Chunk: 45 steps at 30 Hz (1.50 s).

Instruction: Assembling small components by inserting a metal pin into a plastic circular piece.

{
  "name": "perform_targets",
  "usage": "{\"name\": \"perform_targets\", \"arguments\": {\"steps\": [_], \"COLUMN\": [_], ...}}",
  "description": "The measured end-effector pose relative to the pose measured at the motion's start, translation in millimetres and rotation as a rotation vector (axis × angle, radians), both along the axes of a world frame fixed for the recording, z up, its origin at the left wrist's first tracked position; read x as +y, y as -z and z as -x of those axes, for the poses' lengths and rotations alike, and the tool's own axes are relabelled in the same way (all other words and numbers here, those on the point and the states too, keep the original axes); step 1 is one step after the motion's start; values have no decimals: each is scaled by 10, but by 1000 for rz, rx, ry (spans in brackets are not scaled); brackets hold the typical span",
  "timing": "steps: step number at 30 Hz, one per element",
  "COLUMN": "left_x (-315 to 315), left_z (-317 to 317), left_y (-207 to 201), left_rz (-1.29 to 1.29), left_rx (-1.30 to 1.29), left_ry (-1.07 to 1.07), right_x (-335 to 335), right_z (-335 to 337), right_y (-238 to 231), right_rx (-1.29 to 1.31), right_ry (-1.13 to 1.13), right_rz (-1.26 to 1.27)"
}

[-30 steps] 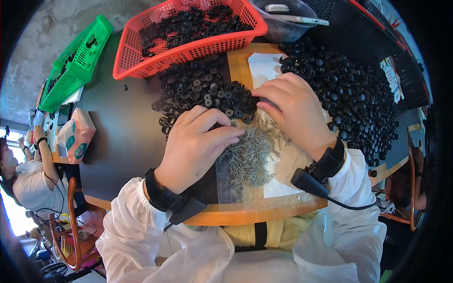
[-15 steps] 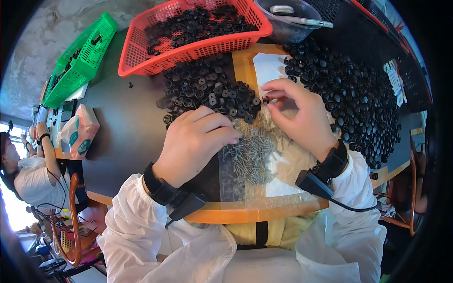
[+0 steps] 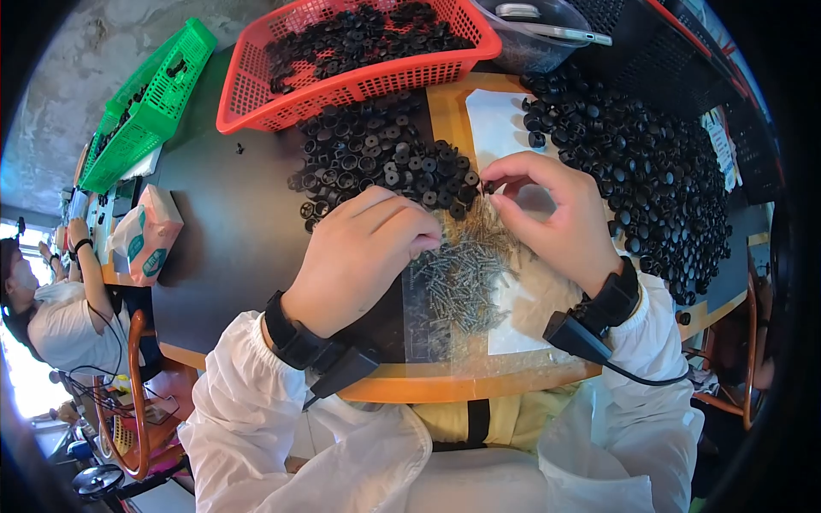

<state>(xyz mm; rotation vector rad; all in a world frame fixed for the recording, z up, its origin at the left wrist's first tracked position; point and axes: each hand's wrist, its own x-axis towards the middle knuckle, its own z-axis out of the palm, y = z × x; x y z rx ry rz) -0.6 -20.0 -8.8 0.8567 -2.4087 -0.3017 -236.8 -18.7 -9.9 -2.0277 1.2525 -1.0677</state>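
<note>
My right hand [image 3: 556,218] pinches a small black plastic part [image 3: 488,186] between thumb and index fingertip, just right of a heap of round black plastic parts [image 3: 389,162]. My left hand [image 3: 355,252] hovers at the left side of a pile of small silver screws [image 3: 466,286], its fingers curled and the thumb pressed to the index finger. Whatever those left fingertips hold, if anything, is hidden. The screws lie on a clear plastic bag [image 3: 428,342], partly over a white sheet [image 3: 505,128].
A red basket [image 3: 359,85] of black parts stands at the back. Domed black caps [image 3: 658,179] spread across the right. At the left are a green basket [image 3: 154,120] and a tissue pack [image 3: 150,235]. A clear tub [image 3: 530,56] holds a phone. Another person [image 3: 64,316] sits far left.
My right thumb has closed in toward the index finger around the black part. The left fingers are curled more tightly beside the screws. The whole view has shifted slightly.
</note>
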Motion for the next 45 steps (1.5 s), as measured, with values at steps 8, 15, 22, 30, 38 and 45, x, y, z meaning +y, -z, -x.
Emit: {"name": "perform_targets", "arguments": {"steps": [8, 15, 22, 30, 38, 45], "left_x": [63, 100, 106, 111, -11, -84], "left_z": [41, 28, 26, 51, 0, -96], "left_y": [-67, -69, -33, -67, -189, -57], "left_rz": [-212, -231, -170, -115, 196, 203], "left_rx": [337, 349, 331, 286, 120, -49], "left_ry": [-66, -109, -98, -100, -126, -197], "right_x": [122, 157, 160, 172, 165, 93], "right_z": [-73, -148, -158, -131, -131, -75], "right_y": [-12, -30, -28, -50, -30, -51], "right_rx": [-312, -280, -236, -29, -272, -626], "right_ry": [-207, -212, -190, -195, -155, -129], "right_rz": [-349, -324, -295, -73, -264, -461]}}
